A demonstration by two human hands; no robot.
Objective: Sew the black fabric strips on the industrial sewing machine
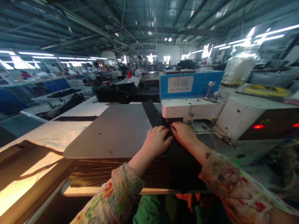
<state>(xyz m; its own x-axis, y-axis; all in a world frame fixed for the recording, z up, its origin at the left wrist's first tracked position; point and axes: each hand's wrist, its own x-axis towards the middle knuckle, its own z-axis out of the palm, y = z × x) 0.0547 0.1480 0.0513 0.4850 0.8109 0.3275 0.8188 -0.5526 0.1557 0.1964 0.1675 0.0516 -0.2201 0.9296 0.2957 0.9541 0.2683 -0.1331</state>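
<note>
A black piece of fabric (183, 165) lies in front of a blue-and-white machine (192, 107) and drapes over the table's front edge. My left hand (158, 140) is closed on the fabric, its fingers bent and the thumb toward the machine. Close beside it, my right hand (183, 133) pinches the same fabric just under the machine's front head. The fingertips nearly meet, and the part of the cloth between them is mostly hidden. A dark strip (151, 113) runs back from the hands across a grey metal plate (116, 130).
Under the plate sits a stack of folded brown-looking cloth (116, 172). Stacked black pieces (115, 92) stand behind. On the right are a control box (259, 118) with red lights, a clear jar (241, 67) and a yellow coil (267, 90). More cloth (25, 168) lies left.
</note>
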